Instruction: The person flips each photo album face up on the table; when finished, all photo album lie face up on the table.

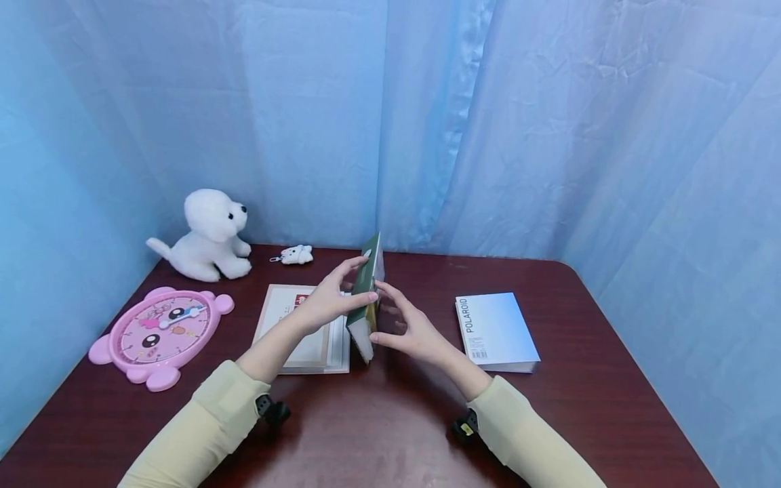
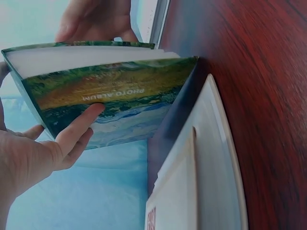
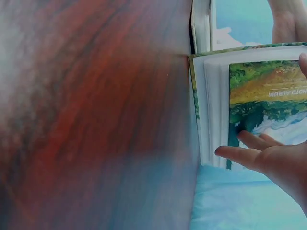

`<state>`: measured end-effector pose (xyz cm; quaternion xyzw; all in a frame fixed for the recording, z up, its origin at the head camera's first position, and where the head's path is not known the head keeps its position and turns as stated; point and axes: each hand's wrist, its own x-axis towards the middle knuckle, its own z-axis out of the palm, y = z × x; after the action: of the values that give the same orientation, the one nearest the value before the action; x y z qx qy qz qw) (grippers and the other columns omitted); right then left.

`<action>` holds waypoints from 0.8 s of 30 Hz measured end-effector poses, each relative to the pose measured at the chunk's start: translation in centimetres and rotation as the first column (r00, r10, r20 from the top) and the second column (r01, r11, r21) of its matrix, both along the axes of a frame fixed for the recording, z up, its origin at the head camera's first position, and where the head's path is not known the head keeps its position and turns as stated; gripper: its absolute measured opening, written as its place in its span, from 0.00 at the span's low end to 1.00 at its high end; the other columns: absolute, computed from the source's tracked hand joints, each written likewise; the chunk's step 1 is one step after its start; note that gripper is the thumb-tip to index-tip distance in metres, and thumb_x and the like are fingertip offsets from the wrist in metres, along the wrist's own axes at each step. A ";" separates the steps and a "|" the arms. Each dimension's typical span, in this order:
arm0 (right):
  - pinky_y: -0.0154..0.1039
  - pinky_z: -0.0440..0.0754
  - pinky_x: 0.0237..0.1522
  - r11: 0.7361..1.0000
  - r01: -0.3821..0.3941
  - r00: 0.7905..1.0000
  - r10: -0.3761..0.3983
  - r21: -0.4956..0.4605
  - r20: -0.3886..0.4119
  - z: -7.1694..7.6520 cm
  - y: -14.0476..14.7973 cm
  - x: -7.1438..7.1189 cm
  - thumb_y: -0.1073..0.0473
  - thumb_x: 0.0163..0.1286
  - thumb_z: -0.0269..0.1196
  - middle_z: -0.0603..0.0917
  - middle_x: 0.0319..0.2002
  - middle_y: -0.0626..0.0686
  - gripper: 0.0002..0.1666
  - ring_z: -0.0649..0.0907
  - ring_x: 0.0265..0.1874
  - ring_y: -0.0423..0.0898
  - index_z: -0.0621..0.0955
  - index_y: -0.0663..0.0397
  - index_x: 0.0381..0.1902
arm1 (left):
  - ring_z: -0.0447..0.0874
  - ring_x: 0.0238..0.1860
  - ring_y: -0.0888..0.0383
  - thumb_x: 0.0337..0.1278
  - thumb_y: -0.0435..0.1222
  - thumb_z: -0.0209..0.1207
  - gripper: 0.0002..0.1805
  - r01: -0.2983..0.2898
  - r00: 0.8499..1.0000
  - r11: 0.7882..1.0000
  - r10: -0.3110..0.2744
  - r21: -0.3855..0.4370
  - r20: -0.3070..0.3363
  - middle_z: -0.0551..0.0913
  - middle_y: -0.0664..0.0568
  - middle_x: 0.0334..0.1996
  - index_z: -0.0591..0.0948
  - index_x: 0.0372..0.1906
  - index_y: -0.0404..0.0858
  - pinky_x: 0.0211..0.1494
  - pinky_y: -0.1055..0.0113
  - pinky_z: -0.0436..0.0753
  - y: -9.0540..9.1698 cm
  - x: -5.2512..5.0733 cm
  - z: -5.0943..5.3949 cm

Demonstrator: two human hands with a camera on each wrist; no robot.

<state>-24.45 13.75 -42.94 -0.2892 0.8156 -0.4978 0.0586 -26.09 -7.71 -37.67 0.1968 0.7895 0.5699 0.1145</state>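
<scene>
Inspection finds a pink clock (image 1: 160,330) lying at the table's (image 1: 390,427) left side, a white plush dog (image 1: 210,227) behind it, then a small plush charm (image 1: 297,255). Stacked white books (image 1: 276,322) follow. Left hand (image 1: 318,303): clamped on the photo album (image 1: 363,288), which stands tilted just beside the stack. Right hand (image 1: 421,330): fingers apart, touching the photo album's right-hand side. Farther right lies a "POLAROID" album (image 1: 500,329).

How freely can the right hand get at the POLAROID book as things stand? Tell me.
Quite freely, it seems: the right hand appears close enough, and nothing visible stands between it and the POLAROID book. It would probably have to leave the photo album first.
</scene>
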 end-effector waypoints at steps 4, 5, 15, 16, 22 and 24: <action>0.64 0.67 0.58 1.000 0.005 1.000 -0.005 0.004 -0.001 1.1 -0.1 0.7 0.57 0.63 0.65 0.56 0.71 0.49 0.49 0.65 0.67 0.59 0.51 0.25 0.73 | 0.67 0.63 0.40 0.54 0.46 0.63 0.43 0.009 1.000 1.000 -0.008 0.023 -0.015 0.59 0.43 0.68 0.54 0.73 0.56 0.51 0.46 0.78 0.2 -0.4 -0.5; 0.64 0.67 0.59 1.000 0.002 1.000 -0.002 -0.001 -0.001 1.5 -0.1 1.0 0.58 0.64 0.64 0.55 0.72 0.50 0.48 0.64 0.67 0.59 0.51 0.27 0.73 | 0.67 0.63 0.40 0.53 0.46 0.63 0.43 0.009 1.000 1.000 -0.009 0.028 -0.020 0.59 0.44 0.68 0.54 0.73 0.56 0.52 0.46 0.78 0.3 -0.4 -0.5; 0.63 0.71 0.55 0.999 0.046 0.992 -0.048 -0.021 -0.115 3.5 0.3 2.3 0.63 0.67 0.60 0.55 0.72 0.60 0.36 0.62 0.68 0.60 0.61 0.54 0.71 | 0.69 0.61 0.40 0.55 0.38 0.61 0.43 0.011 0.997 0.992 -0.001 0.129 -0.081 0.56 0.42 0.69 0.53 0.73 0.52 0.50 0.48 0.80 0.8 0.5 0.9; 0.62 0.72 0.55 0.998 0.059 0.990 -0.062 -0.026 -0.126 3.5 0.4 2.2 0.64 0.67 0.60 0.55 0.72 0.60 0.36 0.61 0.68 0.59 0.62 0.55 0.70 | 0.68 0.62 0.39 0.56 0.37 0.60 0.43 0.014 0.997 0.988 -0.002 0.152 -0.079 0.55 0.42 0.70 0.52 0.73 0.52 0.50 0.47 0.79 0.9 0.5 1.0; 0.58 0.76 0.52 0.989 0.118 0.971 -0.134 -0.093 -0.195 3.1 0.4 1.9 0.66 0.63 0.64 0.57 0.71 0.62 0.35 0.64 0.67 0.60 0.66 0.58 0.67 | 0.69 0.61 0.39 0.56 0.30 0.55 0.42 0.013 0.994 0.966 0.016 0.257 -0.109 0.58 0.42 0.69 0.52 0.74 0.50 0.50 0.50 0.79 1.2 0.9 0.9; 0.60 0.75 0.51 0.982 0.152 0.961 -0.174 -0.113 -0.216 2.6 0.5 1.6 0.66 0.60 0.66 0.56 0.71 0.63 0.37 0.64 0.66 0.61 0.67 0.57 0.67 | 0.70 0.59 0.39 0.54 0.28 0.52 0.41 0.015 0.991 0.962 0.022 0.274 -0.133 0.59 0.42 0.68 0.53 0.74 0.47 0.50 0.54 0.78 1.2 0.9 0.8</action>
<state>-22.82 14.26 -40.37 -0.2779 0.8134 -0.5032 -0.0893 -25.15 -6.48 -36.86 0.2475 0.7092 0.6594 0.0314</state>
